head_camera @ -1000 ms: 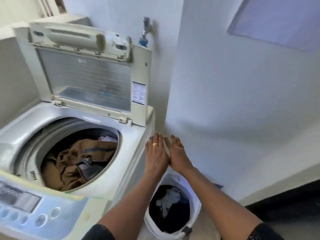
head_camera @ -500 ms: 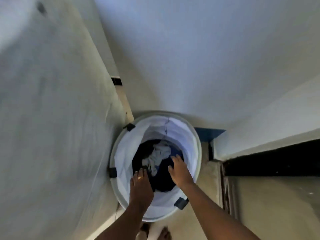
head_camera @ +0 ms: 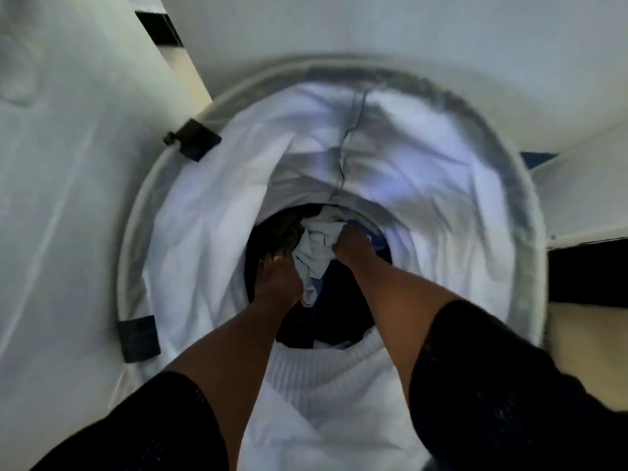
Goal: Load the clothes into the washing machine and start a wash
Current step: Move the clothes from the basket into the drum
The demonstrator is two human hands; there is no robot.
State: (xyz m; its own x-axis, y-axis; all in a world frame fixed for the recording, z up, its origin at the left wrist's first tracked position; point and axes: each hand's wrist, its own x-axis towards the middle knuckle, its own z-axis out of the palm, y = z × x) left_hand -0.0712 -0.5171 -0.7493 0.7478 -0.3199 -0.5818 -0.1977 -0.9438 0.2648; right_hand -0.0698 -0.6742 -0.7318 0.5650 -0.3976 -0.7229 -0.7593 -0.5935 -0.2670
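White walls (head_camera: 441, 35) close in around a round hamper (head_camera: 210, 215), seen from straight above. Its white cloth liner sags inward, and two black tabs (head_camera: 193, 139) clip the pale rim on the left side. The picture is somewhat blurred.

Clothes lie at the bottom of the hamper: a heap of dark clothes (head_camera: 339, 311) with a pale garment (head_camera: 314, 253) on top. Both bare forearms reach deep inside, each ending in a black sleeve (head_camera: 492, 368) near the camera.

The right hand (head_camera: 353, 243) has its fingers curled into the upper part of the pale garment, grasping it. The left hand (head_camera: 278, 280), wearing a ring, lies just beside the garment against the dark clothes. Its fingertips are buried, so I cannot tell whether it grasps anything.
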